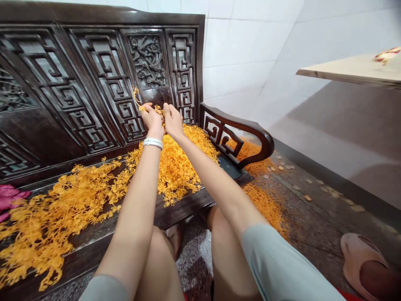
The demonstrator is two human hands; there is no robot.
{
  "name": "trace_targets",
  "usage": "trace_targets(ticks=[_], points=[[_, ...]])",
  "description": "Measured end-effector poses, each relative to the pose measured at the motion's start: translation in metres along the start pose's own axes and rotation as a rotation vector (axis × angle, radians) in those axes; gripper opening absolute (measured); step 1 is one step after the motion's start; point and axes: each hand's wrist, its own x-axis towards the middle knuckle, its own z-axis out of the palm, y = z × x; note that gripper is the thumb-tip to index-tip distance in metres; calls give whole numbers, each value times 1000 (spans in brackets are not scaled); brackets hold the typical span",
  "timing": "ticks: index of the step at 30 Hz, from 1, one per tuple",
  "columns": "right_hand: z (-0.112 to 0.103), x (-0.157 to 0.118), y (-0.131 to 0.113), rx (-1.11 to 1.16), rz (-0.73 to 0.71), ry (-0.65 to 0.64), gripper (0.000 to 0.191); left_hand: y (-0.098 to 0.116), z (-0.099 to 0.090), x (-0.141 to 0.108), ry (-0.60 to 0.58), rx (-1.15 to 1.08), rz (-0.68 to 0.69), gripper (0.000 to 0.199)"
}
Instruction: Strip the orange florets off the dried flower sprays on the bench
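A large heap of branching orange-yellow strands (178, 167) covers the seat of a dark carved wooden bench (103, 88) and spreads to the left along it. My left hand (152, 120), with a white wristband (153, 143) on its wrist, pinches a tuft of these strands (149, 108) above the heap, in front of the bench's carved back. My right hand (173, 121) sits right beside it, its fingers closed on the same tuft. A few strands stick up past my left fingers.
A pink heap (9, 198) lies on the seat at the far left. Orange strands and pale chips (307, 197) are scattered on the floor past the curved armrest (242, 133). A pale slipper (363, 267) rests at lower right, below a wooden board (354, 71) and white tiled walls.
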Motion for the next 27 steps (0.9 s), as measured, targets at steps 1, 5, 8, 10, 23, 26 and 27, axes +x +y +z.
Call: trace_targets(ticks=[1,5,8,10,23,26,27], points=[[4,0,1,26,-9,-17,62,0,-3,3,4,-33,-18,20],[11,4,4,113,-29,-79,55,0,-14,9,-41,-99,-151,20],[13,8,6,100,-62,-53,49,2,-20,9,-97,-23,-196,26],[14,10,7,73,-61,-53,51,3,-21,8,-89,39,-159,27],[7,4,5,-5,-109,-79,56,-16,-11,17,23,87,112,34],[9,11,7,97,-130,-92,59,-7,-11,9,-35,74,-39,39],[10,12,6,156,-118,-103,60,-4,-11,7,-68,76,-82,42]])
